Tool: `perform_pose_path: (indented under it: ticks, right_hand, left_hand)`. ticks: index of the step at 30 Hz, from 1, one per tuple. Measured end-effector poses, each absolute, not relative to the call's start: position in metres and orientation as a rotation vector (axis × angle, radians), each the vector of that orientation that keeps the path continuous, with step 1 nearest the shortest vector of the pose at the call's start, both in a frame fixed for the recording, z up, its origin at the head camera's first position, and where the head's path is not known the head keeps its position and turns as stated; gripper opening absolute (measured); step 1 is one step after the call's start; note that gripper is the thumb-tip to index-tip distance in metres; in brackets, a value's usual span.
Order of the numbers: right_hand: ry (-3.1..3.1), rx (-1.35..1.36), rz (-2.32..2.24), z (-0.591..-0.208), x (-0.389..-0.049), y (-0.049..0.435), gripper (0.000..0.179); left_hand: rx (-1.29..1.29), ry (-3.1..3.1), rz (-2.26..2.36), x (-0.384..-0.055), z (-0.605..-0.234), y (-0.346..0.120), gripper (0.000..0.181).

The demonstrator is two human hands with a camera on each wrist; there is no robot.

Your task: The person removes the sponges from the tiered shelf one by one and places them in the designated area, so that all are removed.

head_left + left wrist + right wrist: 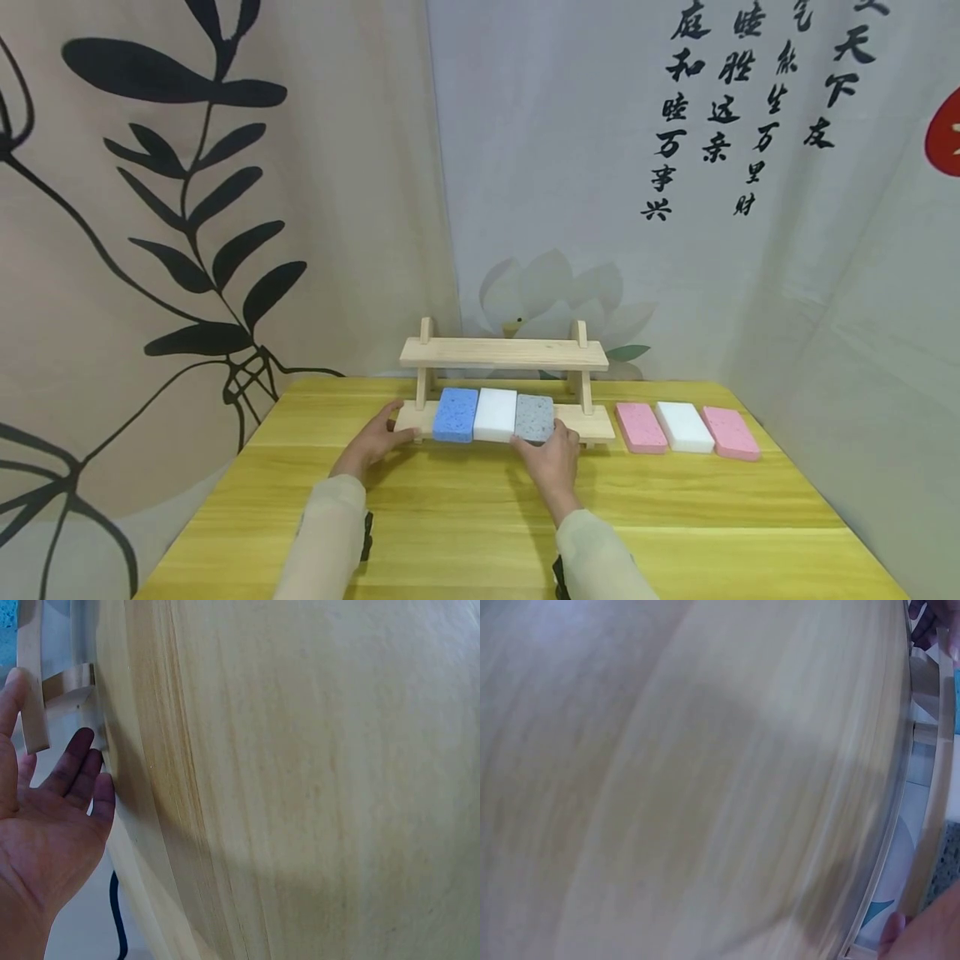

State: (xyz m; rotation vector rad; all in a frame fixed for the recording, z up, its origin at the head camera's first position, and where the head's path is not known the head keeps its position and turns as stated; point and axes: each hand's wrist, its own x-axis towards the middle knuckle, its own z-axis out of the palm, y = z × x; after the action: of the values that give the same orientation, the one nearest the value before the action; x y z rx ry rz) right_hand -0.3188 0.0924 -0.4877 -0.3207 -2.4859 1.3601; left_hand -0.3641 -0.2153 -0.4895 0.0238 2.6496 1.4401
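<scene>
A two-tier wooden rack (504,354) stands at the back of the table. On its lower board lie a blue sponge (455,414), a white sponge (496,414) and a grey speckled sponge (535,417), side by side. My left hand (375,442) holds the left end of the lower board, thumb along the front edge. In the left wrist view the other fingers of that left hand (56,825) show beyond the board's end. My right hand (553,462) grips the grey sponge by its front corners, thumb at left, fingers at right.
To the right of the rack, a pink sponge (641,427), another white sponge (685,427) and a second pink sponge (731,433) lie in a row on the wooden table (465,533). A printed curtain (360,208) hangs right behind the table's back edge.
</scene>
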Motion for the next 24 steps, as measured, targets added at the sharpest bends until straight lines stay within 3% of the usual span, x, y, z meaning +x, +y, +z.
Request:
perform_pose_path:
  ticks: [24]
  right_hand:
    - [-2.491, -0.196, 1.315, -0.489, -0.328, 0.130, 0.084]
  left_hand:
    - [0.031, 2.656, 1.445, -0.365, -0.492, -0.214, 0.081]
